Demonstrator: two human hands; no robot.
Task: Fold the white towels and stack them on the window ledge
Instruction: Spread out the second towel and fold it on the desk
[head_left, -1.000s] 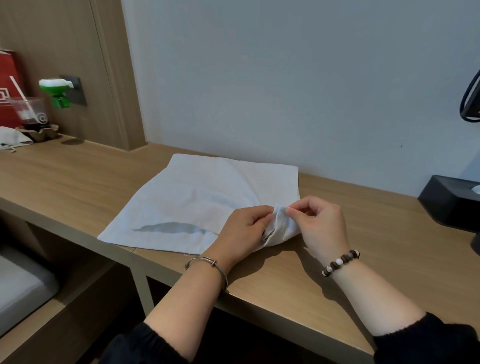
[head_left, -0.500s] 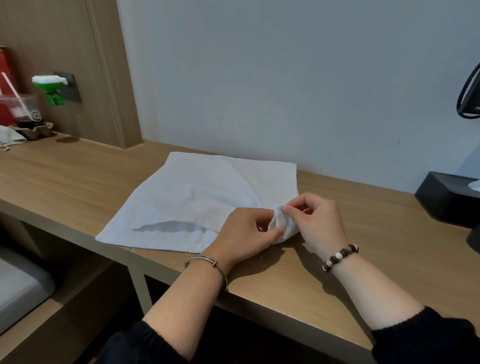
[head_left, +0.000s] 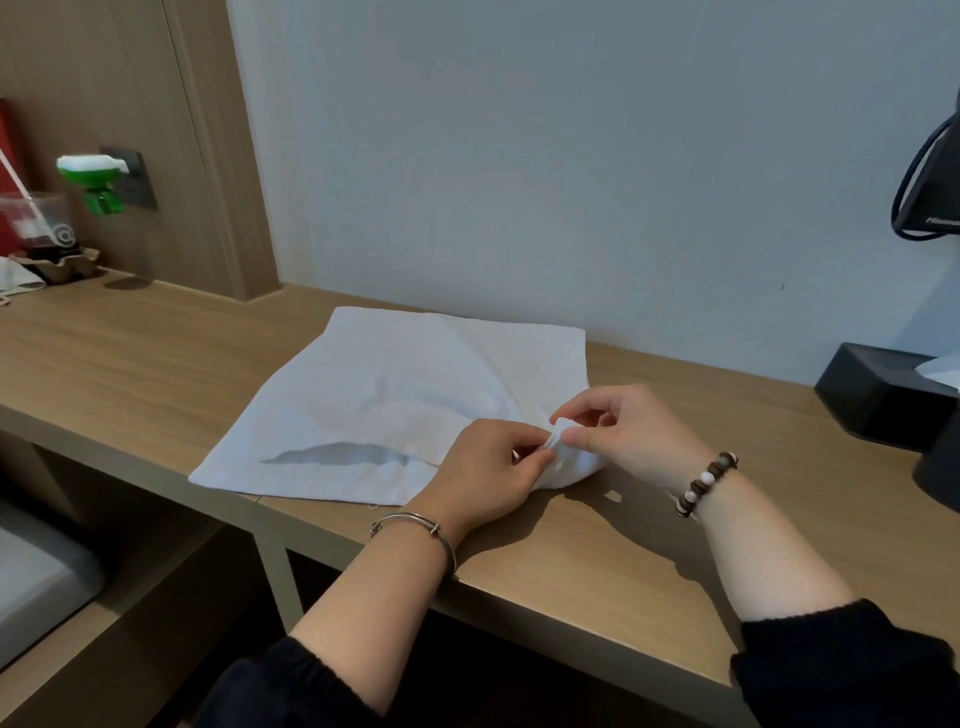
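A white towel (head_left: 405, 395) lies spread on the wooden ledge (head_left: 649, 561) against the pale wall. Its near right corner is bunched up and lifted a little off the wood. My left hand (head_left: 488, 467) pinches that corner from the left with thumb and fingertips. My right hand (head_left: 628, 431) pinches the same corner from the right, thumb and forefinger on the cloth. The two hands almost touch. A fold near the towel's front edge gapes open and casts a dark shadow.
A black tissue box (head_left: 883, 400) stands at the right by the wall, a dark bag (head_left: 930, 197) hanging above it. At far left stand a green and white device (head_left: 96, 179), a clear cup (head_left: 36, 218) and a cardboard holder. A grey cushion (head_left: 36, 577) lies below the ledge.
Both hands have kept hold of the bunched corner and worked it with their fingertips, shifting slightly. The rest of the towel lies as before.
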